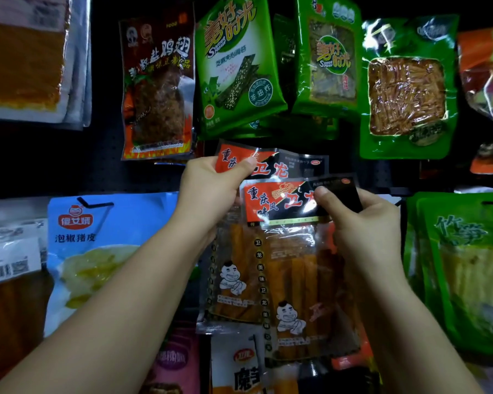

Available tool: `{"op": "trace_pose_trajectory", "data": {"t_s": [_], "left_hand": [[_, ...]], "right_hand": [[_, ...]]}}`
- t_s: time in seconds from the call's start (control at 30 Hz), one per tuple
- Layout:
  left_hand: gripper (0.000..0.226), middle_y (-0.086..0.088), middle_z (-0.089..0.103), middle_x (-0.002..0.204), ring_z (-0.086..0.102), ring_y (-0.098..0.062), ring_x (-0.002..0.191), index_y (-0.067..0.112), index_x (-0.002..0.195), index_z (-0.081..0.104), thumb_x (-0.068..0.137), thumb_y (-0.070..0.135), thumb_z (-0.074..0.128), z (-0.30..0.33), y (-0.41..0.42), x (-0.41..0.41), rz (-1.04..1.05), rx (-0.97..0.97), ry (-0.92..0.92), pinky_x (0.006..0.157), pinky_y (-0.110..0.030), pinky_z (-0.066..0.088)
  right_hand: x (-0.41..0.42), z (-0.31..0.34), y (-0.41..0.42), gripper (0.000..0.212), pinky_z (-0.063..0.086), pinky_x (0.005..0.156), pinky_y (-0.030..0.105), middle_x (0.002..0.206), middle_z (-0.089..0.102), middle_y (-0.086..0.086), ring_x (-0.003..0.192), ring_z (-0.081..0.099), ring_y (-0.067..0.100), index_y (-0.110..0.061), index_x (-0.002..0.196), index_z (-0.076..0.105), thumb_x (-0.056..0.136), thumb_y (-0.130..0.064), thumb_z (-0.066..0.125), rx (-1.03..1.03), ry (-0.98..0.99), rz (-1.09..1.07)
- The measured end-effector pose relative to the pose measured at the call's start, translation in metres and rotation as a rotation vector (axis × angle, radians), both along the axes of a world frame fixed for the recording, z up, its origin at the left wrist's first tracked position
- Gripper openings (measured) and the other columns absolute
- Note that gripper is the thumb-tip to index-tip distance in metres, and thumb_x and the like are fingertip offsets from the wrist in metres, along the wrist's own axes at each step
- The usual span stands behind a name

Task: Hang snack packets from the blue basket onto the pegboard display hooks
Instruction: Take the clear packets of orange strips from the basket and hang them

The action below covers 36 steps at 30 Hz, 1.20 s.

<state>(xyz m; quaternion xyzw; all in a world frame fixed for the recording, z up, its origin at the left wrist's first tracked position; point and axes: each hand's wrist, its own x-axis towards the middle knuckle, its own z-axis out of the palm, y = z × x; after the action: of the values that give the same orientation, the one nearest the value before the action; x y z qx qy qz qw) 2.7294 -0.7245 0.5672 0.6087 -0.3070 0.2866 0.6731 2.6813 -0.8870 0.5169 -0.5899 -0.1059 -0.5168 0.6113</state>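
In the head view, two matching orange-and-black snack packets are held up in front of the dark pegboard (pixel 154 177), in the gap between the upper row of hanging packets and the lower one. The left hand (pixel 211 191) pinches the top-left corner of the rear packet (pixel 268 160) between thumb and curled fingers; the right hand (pixel 362 220) pinches the black top-right header of the front packet (pixel 291 268), which overlaps the rear one and sits slightly lower. A blue pickled-pork-skin packet (pixel 97 251) hangs to the left, a green bamboo-shoot packet (pixel 461 265) to the right, and a green seaweed packet (pixel 236 64) above. The blue basket is not in view, and the hook meant for these packets is hidden behind them. The packets look light, thin and floppy, with glossy film that is likely slippery, so the stiffer sealed header strip seems the best place to grip, close beside the hang hole, keeping the header flat while it is threaded on.
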Motion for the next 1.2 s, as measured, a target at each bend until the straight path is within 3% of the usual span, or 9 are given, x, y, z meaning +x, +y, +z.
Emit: {"op": "trace_pose_trajectory", "data": {"t_s": [0.13, 0.3, 0.4, 0.6, 0.7, 0.8, 0.97, 1.1, 1.2], "left_hand": [[0.017, 0.01, 0.067, 0.054, 0.066, -0.004, 0.051, 0.019, 0.068, 0.063, 0.084, 0.023, 0.07, 0.005, -0.004, 0.001, -0.002, -0.022, -0.01, 0.045, -0.015, 0.048], [0.023, -0.005, 0.065, 0.063, 0.064, -0.017, 0.056, 0.009, 0.071, 0.062, 0.081, 0.027, 0.072, -0.004, -0.003, 0.017, 0.024, -0.009, 0.063, 0.05, -0.024, 0.048], [0.017, -0.001, 0.071, 0.069, 0.069, -0.016, 0.059, 0.014, 0.076, 0.066, 0.083, 0.029, 0.07, -0.015, -0.002, 0.03, 0.045, 0.0, 0.096, 0.052, -0.024, 0.053], [0.005, 0.004, 0.071, 0.078, 0.068, -0.003, 0.061, 0.021, 0.085, 0.068, 0.082, 0.024, 0.071, -0.02, -0.002, 0.055, 0.057, 0.041, 0.09, 0.054, -0.02, 0.053], [0.003, 0.003, 0.069, 0.072, 0.064, -0.005, 0.057, 0.02, 0.082, 0.068, 0.083, 0.023, 0.07, -0.021, -0.004, 0.07, 0.154, 0.079, 0.065, 0.055, -0.02, 0.05], [0.008, -0.002, 0.069, 0.072, 0.065, -0.014, 0.063, 0.017, 0.08, 0.068, 0.083, 0.023, 0.07, -0.021, -0.01, 0.088, 0.235, 0.094, 0.082, 0.064, -0.027, 0.053], [0.016, -0.005, 0.07, 0.078, 0.065, -0.023, 0.074, 0.026, 0.07, 0.062, 0.081, 0.021, 0.073, -0.026, -0.018, 0.121, 0.321, 0.135, 0.104, 0.073, -0.034, 0.052], [0.011, -0.011, 0.072, 0.091, 0.067, -0.028, 0.085, 0.015, 0.089, 0.069, 0.079, 0.015, 0.073, -0.028, -0.024, 0.144, 0.387, 0.177, 0.156, 0.081, -0.041, 0.055], [0.022, -0.011, 0.071, 0.098, 0.066, -0.027, 0.089, 0.01, 0.101, 0.069, 0.08, 0.017, 0.073, -0.028, -0.027, 0.159, 0.457, 0.214, 0.166, 0.076, -0.033, 0.051]], "right_hand": [[0.0, 0.005, -0.002, 0.01, 0.041, 0.044, 0.011, 0.052, 0.064, -0.016, 0.048, 0.056, -0.005, -0.018, 0.075, 0.071, 0.085, -0.021, 0.071, -0.003, -0.028, -0.033], [0.004, 0.003, -0.001, 0.012, 0.045, 0.047, 0.018, 0.055, 0.065, -0.011, 0.051, 0.059, 0.003, -0.019, 0.072, 0.071, 0.084, -0.02, 0.071, -0.037, 0.009, -0.038], [0.013, -0.007, 0.002, 0.007, 0.055, 0.064, 0.024, 0.076, 0.073, -0.003, 0.074, 0.069, 0.012, -0.023, 0.08, 0.071, 0.084, -0.018, 0.071, -0.047, 0.032, -0.071], [0.033, -0.028, 0.006, 0.024, 0.044, 0.066, -0.001, 0.079, 0.061, -0.029, 0.074, 0.059, -0.02, -0.034, 0.098, 0.068, 0.083, -0.017, 0.072, -0.119, -0.015, -0.222], [0.043, -0.038, -0.004, 0.018, 0.05, 0.064, 0.015, 0.065, 0.067, -0.018, 0.069, 0.064, -0.007, -0.032, 0.071, 0.067, 0.081, -0.018, 0.074, -0.049, 0.045, -0.23], [0.052, -0.046, -0.009, 0.017, 0.048, 0.055, 0.026, 0.064, 0.07, -0.012, 0.057, 0.062, 0.001, -0.025, 0.066, 0.067, 0.079, -0.02, 0.076, 0.014, 0.11, -0.136], [0.066, -0.052, -0.004, 0.007, 0.049, 0.053, 0.013, 0.072, 0.073, -0.01, 0.065, 0.068, 0.002, -0.021, 0.076, 0.07, 0.079, -0.021, 0.076, 0.025, 0.128, -0.025], [0.075, -0.051, -0.004, 0.007, 0.05, 0.056, 0.011, 0.074, 0.073, -0.012, 0.069, 0.068, 0.0, -0.025, 0.078, 0.069, 0.081, -0.022, 0.075, 0.004, 0.133, -0.013], [0.08, -0.051, -0.005, 0.011, 0.048, 0.055, 0.008, 0.076, 0.071, -0.021, 0.07, 0.067, -0.004, -0.027, 0.077, 0.067, 0.082, -0.02, 0.073, -0.013, 0.127, 0.005]]}}
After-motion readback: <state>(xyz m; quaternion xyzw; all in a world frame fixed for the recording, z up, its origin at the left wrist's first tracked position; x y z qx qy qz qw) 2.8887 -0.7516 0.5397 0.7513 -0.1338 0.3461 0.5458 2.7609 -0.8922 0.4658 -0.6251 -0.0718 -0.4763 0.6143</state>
